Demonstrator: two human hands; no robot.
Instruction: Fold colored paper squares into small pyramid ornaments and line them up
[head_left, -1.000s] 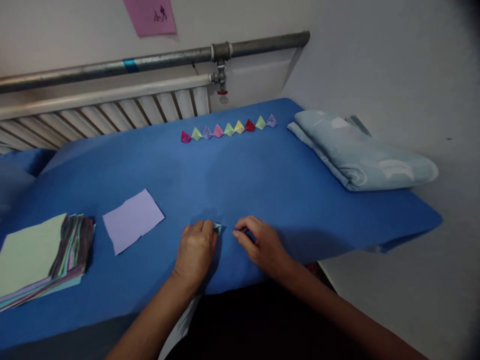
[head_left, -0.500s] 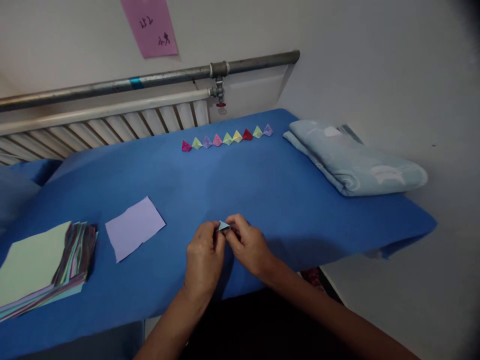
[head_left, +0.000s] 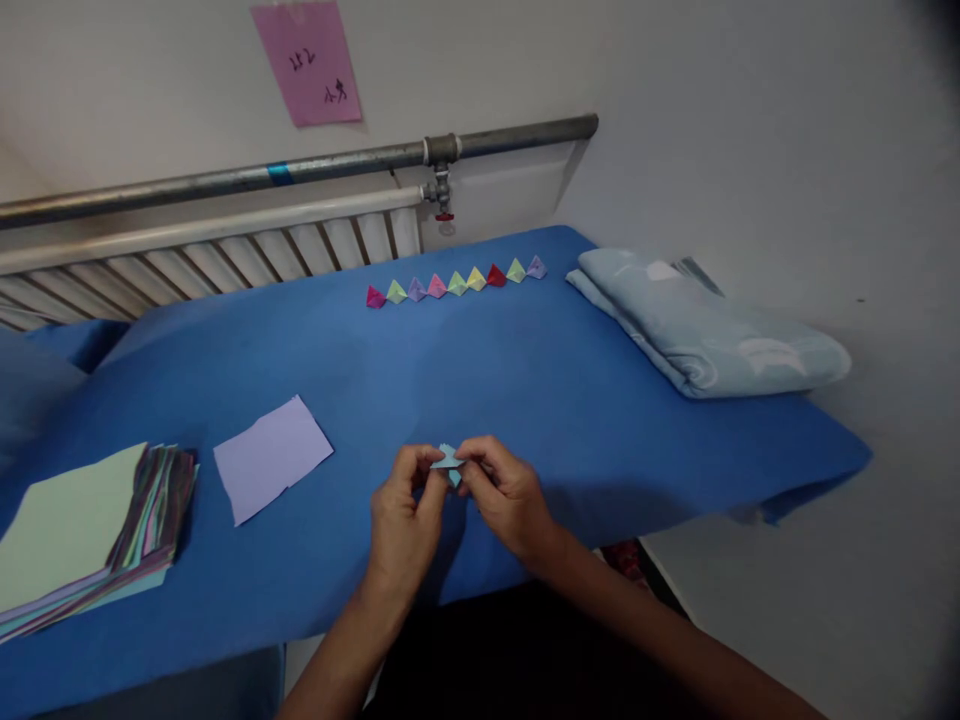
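Observation:
A small light-blue folded paper [head_left: 448,459] is held between both hands above the near part of the blue cloth surface [head_left: 480,380]. My left hand [head_left: 407,505] pinches its left side with thumb and index finger. From the right, my right hand [head_left: 506,490] grips the other side the same way. Part of the paper shows below the fingertips; the rest is hidden by the fingers. Farther back, a row of several small folded paper pieces [head_left: 457,284] in pink, green, purple, yellow and red lies on the cloth.
A purple sheet [head_left: 271,460] lies left of my hands, beside a stack of coloured paper [head_left: 71,520]. A folded pale-blue blanket [head_left: 697,325] rests at the right. Behind stand a radiator [head_left: 247,262] and a metal pipe [head_left: 345,162].
The light-blue paper has changed shape between the fingers, from a small triangle to a wider piece with a part showing below. The camera view has shifted slightly.

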